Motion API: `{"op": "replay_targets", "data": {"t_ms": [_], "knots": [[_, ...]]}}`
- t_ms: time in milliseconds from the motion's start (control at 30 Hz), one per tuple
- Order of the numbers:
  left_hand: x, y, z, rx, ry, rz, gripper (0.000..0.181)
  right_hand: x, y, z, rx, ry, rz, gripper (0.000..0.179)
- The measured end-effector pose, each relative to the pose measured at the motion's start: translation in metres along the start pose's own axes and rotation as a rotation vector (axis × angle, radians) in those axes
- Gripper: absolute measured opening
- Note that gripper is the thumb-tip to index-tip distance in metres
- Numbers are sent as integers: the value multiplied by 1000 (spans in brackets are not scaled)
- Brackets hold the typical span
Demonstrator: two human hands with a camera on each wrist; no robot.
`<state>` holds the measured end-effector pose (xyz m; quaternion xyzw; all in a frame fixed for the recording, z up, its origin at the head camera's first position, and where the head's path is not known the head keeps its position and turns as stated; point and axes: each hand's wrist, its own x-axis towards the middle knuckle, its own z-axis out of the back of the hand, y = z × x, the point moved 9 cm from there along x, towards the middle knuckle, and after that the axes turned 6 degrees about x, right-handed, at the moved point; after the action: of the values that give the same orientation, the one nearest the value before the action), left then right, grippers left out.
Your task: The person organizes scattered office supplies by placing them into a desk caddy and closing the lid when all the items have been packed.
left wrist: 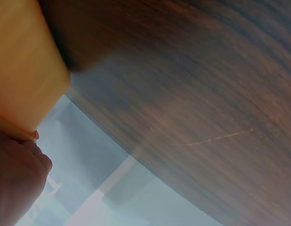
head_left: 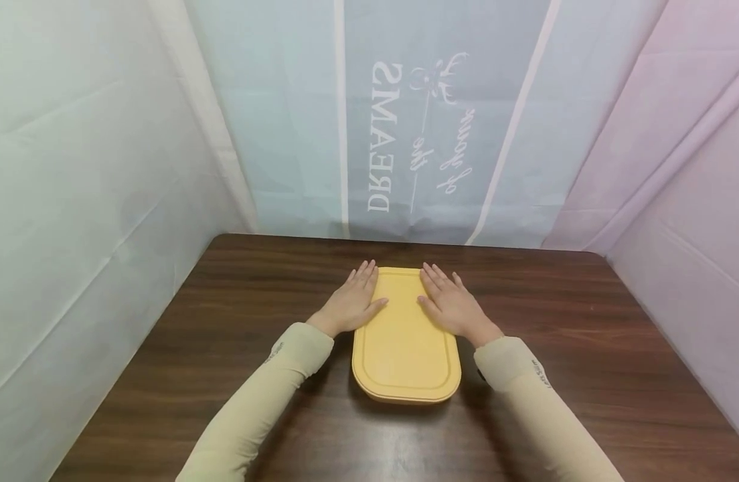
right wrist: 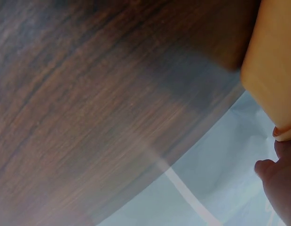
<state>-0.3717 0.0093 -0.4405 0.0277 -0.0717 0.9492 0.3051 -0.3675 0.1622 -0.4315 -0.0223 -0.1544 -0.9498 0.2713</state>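
A yellow rectangular box (head_left: 405,348) with rounded corners and a flat lid lies lengthwise on the table, its lid seated on top. On the lid's far left edge rests my left hand (head_left: 353,299), fingers straight and pointing away, thumb reaching inward. My right hand (head_left: 455,306) lies the same way on the far right edge. Each wrist view shows the box's side wall (left wrist: 27,61) (right wrist: 272,56) with the lid's rim at the fingers. Whatever the box contains is hidden under the lid.
A dark brown wooden table (head_left: 255,288) spreads around the box. Behind it hangs a blue-grey cloth (head_left: 297,134) with mirrored white lettering. Pale cloth walls (head_left: 104,167) close in the left and right sides.
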Motion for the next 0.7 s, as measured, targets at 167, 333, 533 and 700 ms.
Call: {"op": "replay_targets", "data": {"t_ms": [167,333,533,700], "knots": [[-4,0,-6,-42,27,5,73,-6,-1,-3,60,6,30,61],[-27,-10,-5,-11,19,-25,77,-33,13,-4,78,-8,110,63],[-57,-32,3,32,-49,-107,79,-64,30,1,52,-66,184,64],[-65,-38,4,31,-64,-105,78,-70,33,-2,15,-81,207,63]]}}
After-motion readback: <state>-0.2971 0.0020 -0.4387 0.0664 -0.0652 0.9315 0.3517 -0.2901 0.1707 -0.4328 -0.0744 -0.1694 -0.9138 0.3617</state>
